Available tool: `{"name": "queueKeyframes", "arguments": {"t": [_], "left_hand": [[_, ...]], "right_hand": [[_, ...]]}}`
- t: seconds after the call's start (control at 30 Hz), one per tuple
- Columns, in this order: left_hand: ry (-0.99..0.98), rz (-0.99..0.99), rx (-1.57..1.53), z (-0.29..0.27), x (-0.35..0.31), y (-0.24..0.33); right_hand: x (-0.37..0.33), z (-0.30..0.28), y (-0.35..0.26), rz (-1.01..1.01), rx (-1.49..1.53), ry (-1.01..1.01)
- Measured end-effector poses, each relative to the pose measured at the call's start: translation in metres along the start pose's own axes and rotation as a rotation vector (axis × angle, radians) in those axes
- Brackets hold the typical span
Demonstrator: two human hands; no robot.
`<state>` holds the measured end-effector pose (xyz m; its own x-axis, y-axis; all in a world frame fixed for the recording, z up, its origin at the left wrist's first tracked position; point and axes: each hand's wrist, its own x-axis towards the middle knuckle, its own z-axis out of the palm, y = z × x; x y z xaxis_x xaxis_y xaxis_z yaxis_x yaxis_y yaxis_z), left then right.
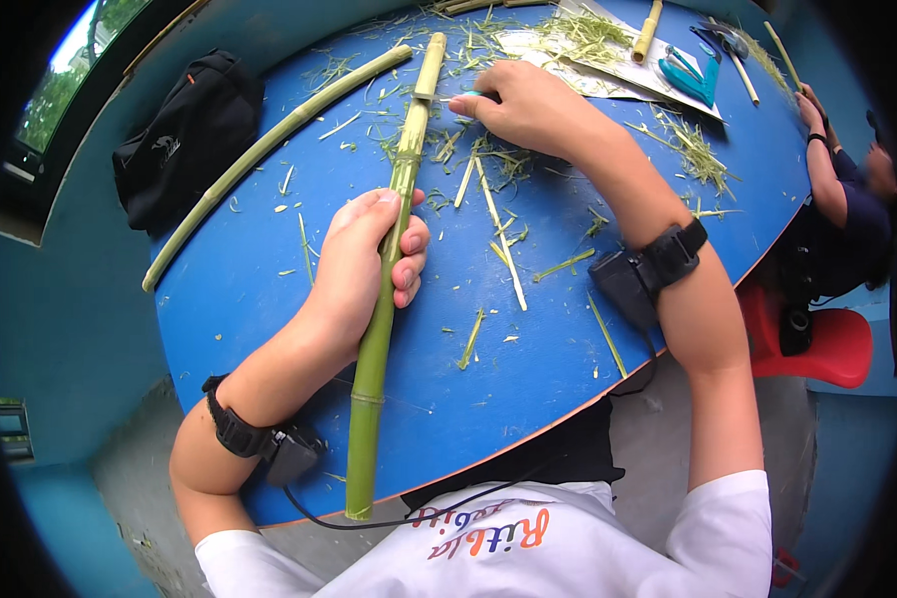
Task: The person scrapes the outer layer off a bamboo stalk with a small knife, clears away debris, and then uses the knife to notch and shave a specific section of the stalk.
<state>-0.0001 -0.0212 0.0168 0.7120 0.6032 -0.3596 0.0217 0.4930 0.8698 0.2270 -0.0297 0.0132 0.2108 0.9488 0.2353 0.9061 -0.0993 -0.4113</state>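
The left hand (pixel 364 254) wraps around the green stalk (pixel 371 364) near its middle, while the right hand (pixel 523 105) grips what looks like a small knife (pixel 435 98), its blade across the stalk's pale upper part. If the stalk rolled or the blade skipped on a joint, the cut could run toward the left hand below. The stalk's lower end reaches the near edge of the worktop (pixel 528 364); a second stalk (pixel 269 147) limits leftward room, but shavings (pixel 703 159) barely hinder movement rightward.
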Motion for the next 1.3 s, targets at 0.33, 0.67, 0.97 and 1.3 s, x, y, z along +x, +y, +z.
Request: {"name": "queueKeyframes", "arguments": {"t": [0.33, 0.67, 0.97, 1.3], "left_hand": [[-0.076, -0.069, -0.350, -0.006, 0.006, 0.001], [-0.001, -0.035, -0.180, 0.000, 0.005, 0.001], [-0.008, -0.004, -0.125, 0.000, 0.002, 0.001], [0.026, -0.018, -0.147, 0.008, 0.000, 0.000]], "right_hand": [[-0.022, -0.018, -0.028, -0.112, 0.113, -0.249], [-0.021, 0.005, -0.030, -0.111, -0.019, -0.046], [-0.014, -0.011, -0.026, -0.050, 0.052, -0.227], [-0.025, -0.009, -0.036, -0.069, 0.081, -0.186]]}}
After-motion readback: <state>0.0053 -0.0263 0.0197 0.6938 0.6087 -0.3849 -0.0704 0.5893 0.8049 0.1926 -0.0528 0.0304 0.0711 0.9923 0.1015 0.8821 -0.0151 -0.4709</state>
